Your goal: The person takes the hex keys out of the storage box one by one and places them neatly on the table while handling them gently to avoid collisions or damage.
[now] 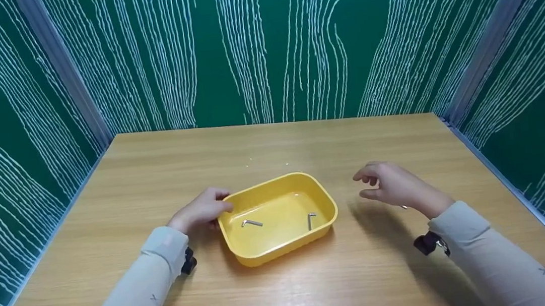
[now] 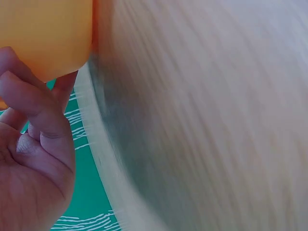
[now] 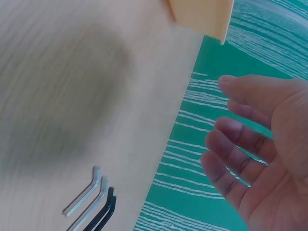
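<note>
A yellow plastic tub [image 1: 282, 248] is near the middle of the wooden table. My left hand [image 1: 202, 210] grips its left rim, the thumb on the inner side; the left wrist view shows bent fingers [image 2: 29, 103] against the yellow wall. Inside the tub lie two silver hex keys, one at the left [image 1: 252, 223] and one at the right [image 1: 311, 221]. To the right of the tub my right hand [image 1: 397, 183] hovers with loosely bent fingers [image 3: 231, 163], holding nothing. Several hex keys [image 3: 84, 195], silver and black, lie side by side on the table in the right wrist view.
The wooden table [image 1: 163, 169] ends at green walls [image 1: 281, 45] with white wavy lines at the back and both sides. Tiny pale specks [image 1: 251, 159] lie behind the tub. My right forearm hides most of the hex keys in the head view.
</note>
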`<state>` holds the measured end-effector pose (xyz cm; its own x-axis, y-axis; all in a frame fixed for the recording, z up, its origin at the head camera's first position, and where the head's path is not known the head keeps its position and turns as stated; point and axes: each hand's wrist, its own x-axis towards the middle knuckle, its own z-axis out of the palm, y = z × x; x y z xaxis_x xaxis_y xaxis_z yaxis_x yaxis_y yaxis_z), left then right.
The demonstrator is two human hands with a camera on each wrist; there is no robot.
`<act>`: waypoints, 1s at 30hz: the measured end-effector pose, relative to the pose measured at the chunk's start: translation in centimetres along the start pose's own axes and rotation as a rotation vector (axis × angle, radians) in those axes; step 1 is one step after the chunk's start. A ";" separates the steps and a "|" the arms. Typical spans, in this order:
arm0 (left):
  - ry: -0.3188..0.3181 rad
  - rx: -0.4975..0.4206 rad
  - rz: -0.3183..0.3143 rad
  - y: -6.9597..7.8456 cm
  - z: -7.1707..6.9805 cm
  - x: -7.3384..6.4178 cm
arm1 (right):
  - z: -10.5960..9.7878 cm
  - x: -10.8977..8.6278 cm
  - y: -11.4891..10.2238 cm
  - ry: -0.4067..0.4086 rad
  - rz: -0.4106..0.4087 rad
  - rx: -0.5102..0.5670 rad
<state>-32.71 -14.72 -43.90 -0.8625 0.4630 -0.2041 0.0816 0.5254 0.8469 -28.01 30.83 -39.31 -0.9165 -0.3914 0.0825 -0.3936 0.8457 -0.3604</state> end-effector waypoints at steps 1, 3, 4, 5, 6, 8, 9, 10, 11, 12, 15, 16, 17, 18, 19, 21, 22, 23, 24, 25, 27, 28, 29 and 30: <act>-0.001 0.005 0.002 0.0 0.0 0.0 | 0.0 0.1 -0.2 0.002 -0.005 0.003; -0.006 0.010 0.012 0.0 0.0 0.0 | 0.0 0.3 -0.6 0.002 -0.018 0.010; -0.007 0.013 0.017 0.0 0.0 0.0 | 0.1 0.5 -0.8 -0.004 -0.014 0.014; -0.007 0.017 0.023 0.0 0.0 0.0 | 0.1 0.6 -1.0 -0.009 -0.011 0.018; -0.006 0.019 0.028 0.0 0.1 0.1 | 0.1 0.7 -1.2 -0.014 -0.008 0.019; -0.004 0.020 0.039 -0.1 0.1 0.1 | 0.2 1.0 -1.6 -0.023 -0.013 0.019; -0.003 0.010 0.048 -0.1 0.1 0.2 | 0.3 1.1 -1.7 -0.020 -0.028 0.014; -0.001 -0.004 0.058 -0.2 0.2 0.3 | 0.4 1.2 -1.9 -0.016 -0.047 0.010; 0.000 -0.020 0.068 -0.2 0.3 0.4 | 0.4 1.4 -2.0 -0.011 -0.065 0.005; 0.001 -0.038 0.075 -0.3 0.4 0.4 | 0.5 1.5 -2.2 -0.006 -0.082 -0.001; 0.014 -0.079 0.088 -0.4 0.6 0.5 | 0.7 1.8 -2.6 0.000 -0.112 -0.011; 0.023 -0.078 0.087 -0.4 0.7 0.5 | 0.7 1.9 -2.8 -0.006 -0.107 -0.009; 0.031 -0.073 0.086 -0.4 0.8 0.5 | 0.7 2.0 -3.0 -0.012 -0.100 -0.008; 0.040 -0.067 0.082 -0.4 0.8 0.5 | 0.8 2.0 -3.2 -0.017 -0.100 -0.008; 0.050 -0.060 0.078 -0.4 0.9 0.5 | 0.8 2.1 -3.4 -0.023 -0.096 -0.005; 0.067 -0.048 0.070 -0.4 1.0 0.5 | 0.8 2.3 -3.8 -0.035 -0.096 0.001; 0.073 -0.044 0.068 -0.4 1.1 0.5 | 0.8 2.4 -4.0 -0.040 -0.101 0.004; 0.079 -0.041 0.061 -0.4 1.1 0.5 | 0.8 2.5 -4.2 -0.046 -0.104 0.006; 0.084 -0.041 0.056 -0.4 1.2 0.6 | 0.8 2.6 -4.4 -0.052 -0.107 0.011; 0.089 -0.040 0.053 -0.4 1.2 0.6 | 0.8 2.7 -4.6 -0.058 -0.108 0.014; 0.096 -0.038 0.052 -0.4 1.2 0.7 | 0.9 2.9 -4.9 -0.067 -0.119 0.019; 0.099 -0.035 0.052 -0.4 1.2 0.7 | 1.0 3.1 -5.1 -0.071 -0.123 0.020; 0.101 -0.030 0.052 -0.5 1.2 0.7 | 1.0 3.2 -5.3 -0.075 -0.126 0.022; 0.103 -0.027 0.053 -0.5 1.2 0.7 | 1.1 3.3 -5.5 -0.077 -0.129 0.022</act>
<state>-32.75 -13.78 -45.06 -0.9042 0.4132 -0.1080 0.1166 0.4822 0.8683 -28.81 24.49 -38.04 -0.8500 -0.5236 0.0582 -0.5052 0.7788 -0.3718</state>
